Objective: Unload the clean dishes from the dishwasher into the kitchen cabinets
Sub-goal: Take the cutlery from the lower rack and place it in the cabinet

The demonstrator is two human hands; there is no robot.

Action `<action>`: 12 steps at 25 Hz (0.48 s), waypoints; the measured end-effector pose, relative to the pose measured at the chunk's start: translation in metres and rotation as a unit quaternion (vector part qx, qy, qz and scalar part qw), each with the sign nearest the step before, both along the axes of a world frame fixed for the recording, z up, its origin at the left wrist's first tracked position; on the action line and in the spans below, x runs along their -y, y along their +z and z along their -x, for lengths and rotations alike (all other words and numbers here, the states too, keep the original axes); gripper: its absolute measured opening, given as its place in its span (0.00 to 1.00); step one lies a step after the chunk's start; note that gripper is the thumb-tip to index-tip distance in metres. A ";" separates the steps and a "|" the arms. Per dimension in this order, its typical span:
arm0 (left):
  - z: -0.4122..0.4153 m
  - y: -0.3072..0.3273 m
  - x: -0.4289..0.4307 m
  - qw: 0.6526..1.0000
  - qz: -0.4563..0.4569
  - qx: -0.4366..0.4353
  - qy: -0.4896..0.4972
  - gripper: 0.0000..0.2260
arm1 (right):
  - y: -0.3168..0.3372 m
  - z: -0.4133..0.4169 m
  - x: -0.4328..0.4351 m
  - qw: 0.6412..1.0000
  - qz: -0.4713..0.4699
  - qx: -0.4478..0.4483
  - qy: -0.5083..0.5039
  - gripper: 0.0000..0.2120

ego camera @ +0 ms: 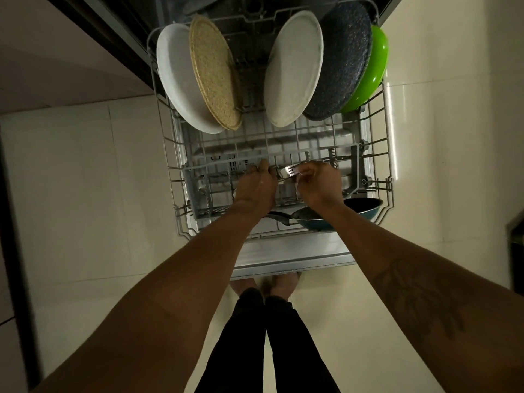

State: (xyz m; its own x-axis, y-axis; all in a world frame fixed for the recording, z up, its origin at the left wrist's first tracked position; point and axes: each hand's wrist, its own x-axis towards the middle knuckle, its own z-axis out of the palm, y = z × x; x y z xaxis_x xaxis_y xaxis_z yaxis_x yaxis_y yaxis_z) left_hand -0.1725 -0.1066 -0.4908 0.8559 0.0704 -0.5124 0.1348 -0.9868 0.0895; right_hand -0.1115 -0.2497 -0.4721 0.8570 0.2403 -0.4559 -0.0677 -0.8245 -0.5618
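The dishwasher's lower rack [380,143] is pulled out over the open door. At its back stand a white plate [175,80], a woven tan plate [214,72], a second white plate [295,69], a dark speckled plate [344,58] and a green bowl [374,66]. A teal frying pan [365,207] lies at the rack's front right. My right hand [319,184] pinches a metal fork [290,171] above the cutlery area. My left hand [256,187] reaches down beside it with fingers curled around cutlery, mostly hidden.
Pale tiled floor [85,194] surrounds the open dishwasher door [295,259]. A dark cabinet front [93,32] runs along the upper left. A dark object [517,251] stands at the right edge. My legs and feet are just in front of the door.
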 end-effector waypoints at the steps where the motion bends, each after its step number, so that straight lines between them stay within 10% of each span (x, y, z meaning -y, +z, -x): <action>1: 0.001 -0.001 0.000 1.000 0.002 -0.001 0.000 0.24 | 0.000 0.000 0.000 1.000 -0.001 -0.001 -0.021 0.10; 12: -0.006 0.021 -0.018 0.978 0.141 -0.003 0.154 0.13 | 0.033 -0.007 0.010 0.963 -0.044 -0.106 -0.242 0.07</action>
State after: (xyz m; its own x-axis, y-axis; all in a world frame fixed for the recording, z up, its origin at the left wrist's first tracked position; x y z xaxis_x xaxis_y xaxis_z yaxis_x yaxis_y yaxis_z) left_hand -0.1660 -0.0889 -0.4695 0.8128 0.1791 -0.5543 0.4234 -0.8353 0.3509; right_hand -0.1050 -0.2594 -0.4394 0.7680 -0.1182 -0.6294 -0.5533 -0.6173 -0.5592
